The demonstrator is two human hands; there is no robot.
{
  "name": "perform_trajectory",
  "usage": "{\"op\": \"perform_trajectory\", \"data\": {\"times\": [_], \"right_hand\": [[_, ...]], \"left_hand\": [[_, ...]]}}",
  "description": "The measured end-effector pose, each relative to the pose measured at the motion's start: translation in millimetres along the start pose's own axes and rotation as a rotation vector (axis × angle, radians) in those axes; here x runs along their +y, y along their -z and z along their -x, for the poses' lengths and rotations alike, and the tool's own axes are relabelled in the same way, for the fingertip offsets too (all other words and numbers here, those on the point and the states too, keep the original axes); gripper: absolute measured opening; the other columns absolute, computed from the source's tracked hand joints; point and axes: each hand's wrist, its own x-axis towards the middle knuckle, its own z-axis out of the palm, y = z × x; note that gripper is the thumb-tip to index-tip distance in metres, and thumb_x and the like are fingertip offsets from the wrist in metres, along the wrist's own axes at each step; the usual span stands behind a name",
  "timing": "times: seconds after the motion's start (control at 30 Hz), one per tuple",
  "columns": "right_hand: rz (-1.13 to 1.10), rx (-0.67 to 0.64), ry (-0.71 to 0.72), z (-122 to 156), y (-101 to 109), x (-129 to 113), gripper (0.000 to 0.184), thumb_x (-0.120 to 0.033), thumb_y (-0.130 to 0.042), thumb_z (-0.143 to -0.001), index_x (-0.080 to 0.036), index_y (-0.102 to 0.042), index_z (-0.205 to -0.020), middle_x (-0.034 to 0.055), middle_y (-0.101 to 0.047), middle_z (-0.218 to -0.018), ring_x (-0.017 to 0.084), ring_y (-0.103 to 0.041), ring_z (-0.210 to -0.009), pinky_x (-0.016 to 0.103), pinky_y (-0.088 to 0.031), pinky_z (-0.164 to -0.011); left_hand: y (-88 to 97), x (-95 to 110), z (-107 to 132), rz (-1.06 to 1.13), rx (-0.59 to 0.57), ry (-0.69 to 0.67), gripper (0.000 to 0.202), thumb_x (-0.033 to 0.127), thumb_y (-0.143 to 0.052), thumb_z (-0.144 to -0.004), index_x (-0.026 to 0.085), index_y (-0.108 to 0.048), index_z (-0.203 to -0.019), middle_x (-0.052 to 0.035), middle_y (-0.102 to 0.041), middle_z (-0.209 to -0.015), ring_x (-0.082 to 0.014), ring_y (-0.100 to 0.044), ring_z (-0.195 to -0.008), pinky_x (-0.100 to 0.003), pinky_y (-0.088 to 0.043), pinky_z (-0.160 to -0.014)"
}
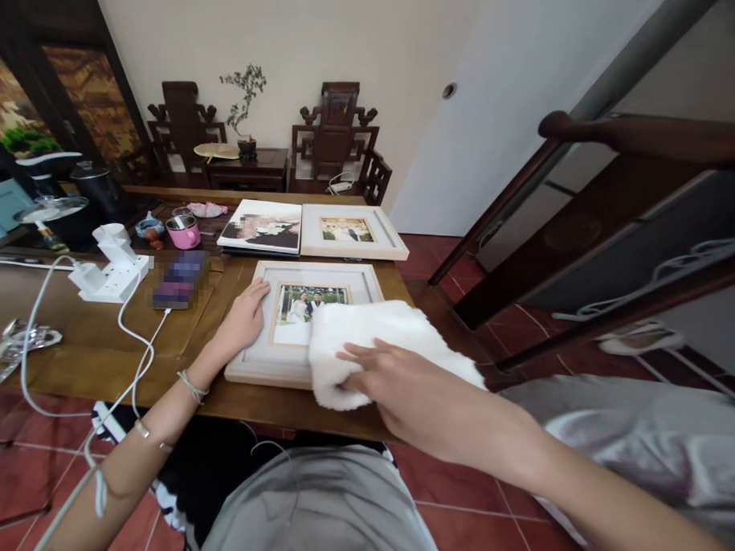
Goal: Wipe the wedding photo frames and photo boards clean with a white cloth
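A light wooden picture frame (319,275) with a photo of two people lies flat near the front edge of the wooden table (70,329). My left hand (243,318) rests flat on the frame's left border, fingers stretched out. My right hand (412,389) presses a fluffy white cloth (378,328) onto the frame's right side, fingers laid over the cloth's near edge. The cloth hides the frame's lower right corner.
Behind it lie a second light frame (350,231) and a photo print (264,225). To the left are a white power strip (111,279) with cables, a phone (179,281) and a pink cup (183,233). A dark stair railing (586,235) rises on the right.
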Motion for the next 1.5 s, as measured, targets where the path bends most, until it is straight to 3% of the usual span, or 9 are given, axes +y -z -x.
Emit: {"op": "perform_trajectory", "data": {"times": [0.17,0.37,0.47,0.6,0.8,0.93,1.27,1.4,1.5], "right_hand": [[0.025,0.034,-0.004,4,-3,-3,0.037,0.002,-0.045,-0.069,-0.015,-0.071,-0.090,0.0159,-0.066,-0.111,0.029,-0.059,-0.108,0.041,-0.045,-0.091],[0.030,0.134,0.155,-46,-25,-22,0.034,-0.003,-0.048,-0.074,-0.011,-0.068,-0.100,0.0192,-0.055,-0.130,0.031,-0.047,-0.124,0.048,-0.038,-0.099],[0.023,0.131,0.168,-56,-27,-25,0.034,-0.002,-0.047,-0.075,-0.009,-0.067,-0.102,0.0206,-0.053,-0.132,0.030,-0.044,-0.127,0.048,-0.034,-0.103],[-0.025,0.133,0.112,-30,-22,-19,0.037,0.000,-0.047,-0.071,-0.011,-0.068,-0.099,0.0194,-0.056,-0.130,0.028,-0.046,-0.127,0.046,-0.036,-0.104],[0.068,0.097,-0.157,27,-23,-2,0.046,0.005,-0.044,-0.063,-0.013,-0.073,-0.092,0.0199,-0.061,-0.124,0.029,-0.054,-0.120,0.047,-0.042,-0.101],[0.135,0.147,-0.223,38,-25,14,0.048,0.005,-0.043,-0.061,-0.017,-0.074,-0.090,0.0139,-0.060,-0.127,0.029,-0.053,-0.121,0.048,-0.042,-0.102],[0.160,0.161,-0.401,-5,-15,61,0.054,0.000,-0.042,-0.067,-0.025,-0.072,-0.106,0.0086,-0.054,-0.136,0.029,-0.062,-0.107,0.043,-0.050,-0.087],[0.161,0.236,-0.434,-33,-10,81,0.056,-0.002,-0.039,-0.072,-0.020,-0.064,-0.119,0.0139,-0.056,-0.132,0.031,-0.065,-0.099,0.043,-0.050,-0.081],[0.174,0.330,-0.405,-63,-4,92,0.055,-0.003,-0.038,-0.074,-0.015,-0.059,-0.124,0.0169,-0.059,-0.125,0.030,-0.065,-0.094,0.042,-0.049,-0.077]], "left_hand": [[0.8,1,0,-0.027,-0.003,-0.004,0.045,0.005,-0.035,-0.081,0.006,-0.057,-0.121,-0.0162,-0.056,-0.132,-0.0248,-0.043,-0.133,-0.045,-0.033,-0.113],[3.5,1,-1,-0.023,-0.023,0.000,0.046,0.005,-0.036,-0.082,0.009,-0.056,-0.122,-0.0146,-0.055,-0.134,-0.0239,-0.042,-0.133,-0.046,-0.033,-0.113],[3.6,1,-1,-0.003,-0.040,0.003,0.045,0.006,-0.036,-0.082,0.008,-0.056,-0.123,-0.0154,-0.055,-0.133,-0.0240,-0.042,-0.133,-0.045,-0.033,-0.112],[2.4,1,0,-0.001,-0.009,-0.011,0.046,0.005,-0.036,-0.082,0.010,-0.057,-0.123,-0.0133,-0.057,-0.133,-0.0236,-0.042,-0.133,-0.047,-0.033,-0.112],[1.6,2,1,-0.011,0.006,-0.027,0.046,0.005,-0.034,-0.082,0.007,-0.056,-0.123,-0.0157,-0.055,-0.134,-0.0247,-0.041,-0.134,-0.047,-0.032,-0.113],[2.6,3,1,-0.004,-0.017,-0.015,0.047,0.005,-0.034,-0.082,0.005,-0.055,-0.124,-0.0182,-0.053,-0.135,-0.0262,-0.040,-0.134,-0.049,-0.031,-0.113],[3.6,3,2,-0.036,-0.053,-0.022,0.051,0.003,-0.034,-0.081,0.007,-0.052,-0.128,-0.0163,-0.051,-0.138,-0.0247,-0.037,-0.136,-0.048,-0.030,-0.114],[4.4,6,1,-0.051,-0.067,-0.003,0.048,0.004,-0.031,-0.082,-0.003,-0.053,-0.124,-0.0235,-0.050,-0.136,-0.0277,-0.038,-0.135,-0.048,-0.030,-0.114],[4.6,7,0,-0.059,-0.064,-0.006,0.047,0.004,-0.032,-0.082,0.000,-0.053,-0.124,-0.0215,-0.052,-0.135,-0.0270,-0.038,-0.135,-0.047,-0.030,-0.114]]}}
